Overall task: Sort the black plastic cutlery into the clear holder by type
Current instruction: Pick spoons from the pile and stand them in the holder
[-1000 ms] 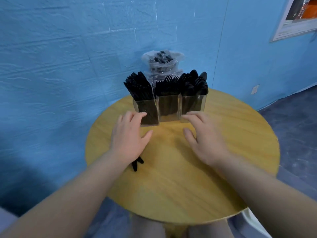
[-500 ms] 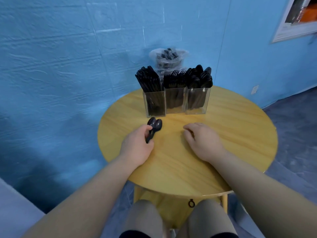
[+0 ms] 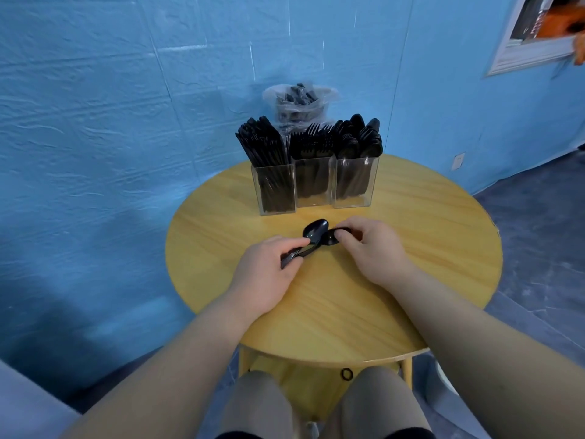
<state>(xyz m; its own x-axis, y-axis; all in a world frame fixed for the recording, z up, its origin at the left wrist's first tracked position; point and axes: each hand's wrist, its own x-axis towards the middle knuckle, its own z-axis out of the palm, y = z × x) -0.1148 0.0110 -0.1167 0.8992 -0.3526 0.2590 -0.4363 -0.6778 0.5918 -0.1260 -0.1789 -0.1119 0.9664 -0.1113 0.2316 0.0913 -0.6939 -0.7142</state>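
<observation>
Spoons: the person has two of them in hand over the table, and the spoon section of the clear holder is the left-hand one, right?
Not quite. The head view shows the spoon bowls standing in the right-hand compartment of the clear holder; the left-hand one holds knives. The rest stands: the left hand and right hand hold two spoons over the table.

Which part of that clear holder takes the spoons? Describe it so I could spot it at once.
On the round wooden table, at the back edge by the blue wall, stands the clear holder with three upright compartments in a row. The spoon compartment is the rightmost one. Rounded bowls stick out of its top, where the middle shows fork tines and the left shows straight knife blades.
</observation>
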